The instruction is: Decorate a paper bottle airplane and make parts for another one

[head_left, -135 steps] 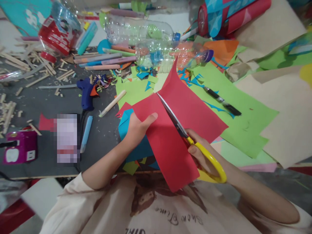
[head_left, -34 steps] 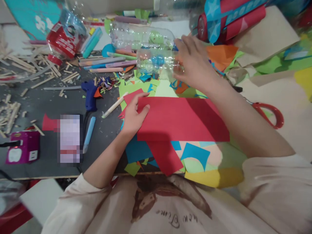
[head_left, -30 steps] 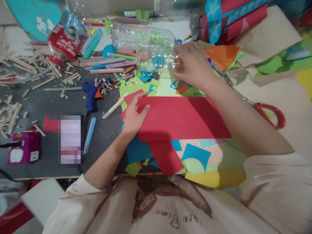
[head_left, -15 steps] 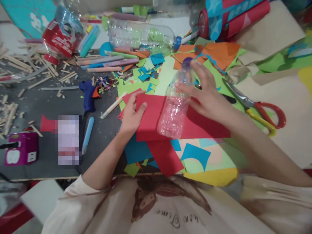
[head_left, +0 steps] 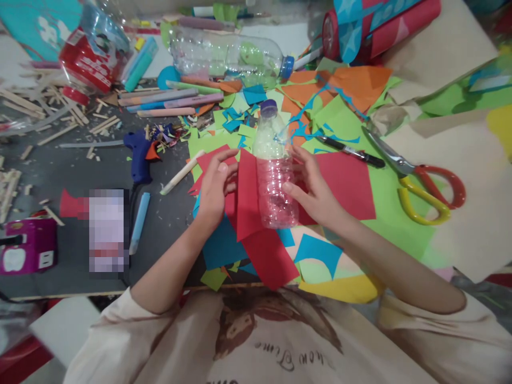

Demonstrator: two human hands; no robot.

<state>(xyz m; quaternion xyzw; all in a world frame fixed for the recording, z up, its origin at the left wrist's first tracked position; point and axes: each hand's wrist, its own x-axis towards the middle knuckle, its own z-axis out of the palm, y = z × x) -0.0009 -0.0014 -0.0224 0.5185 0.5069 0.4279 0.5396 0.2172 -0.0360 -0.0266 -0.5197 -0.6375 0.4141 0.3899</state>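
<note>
A clear plastic bottle (head_left: pixel 276 181) with a purple cap lies on a strip of red paper (head_left: pixel 348 186), its cap pointing away from me. Against the bottle's right side rests my right hand (head_left: pixel 316 192), thumb on top and fingers around the side. My left hand (head_left: pixel 214 189) grips the left end of the red paper, which is bent upright beside the bottle. Some of the left fingertips are hidden behind that raised flap. Under the strip, another red piece (head_left: pixel 272 258) sticks out towards me, with blue paper scraps (head_left: pixel 319 255) around it.
Scissors (head_left: pixel 420 181) and a black pen (head_left: pixel 352 151) lie to the right. On the left are a blue glue gun (head_left: pixel 139 154), a phone-like blurred object (head_left: pixel 106 229) and a purple box (head_left: pixel 30 245). Behind lie markers (head_left: pixel 172 101), another clear bottle (head_left: pixel 228 56) and wood sticks (head_left: pixel 20 101).
My right hand has moved from the bottle's neck down to its right side, and the bottle has shifted left and straightened. My left hand has lifted the paper's left end upright.
</note>
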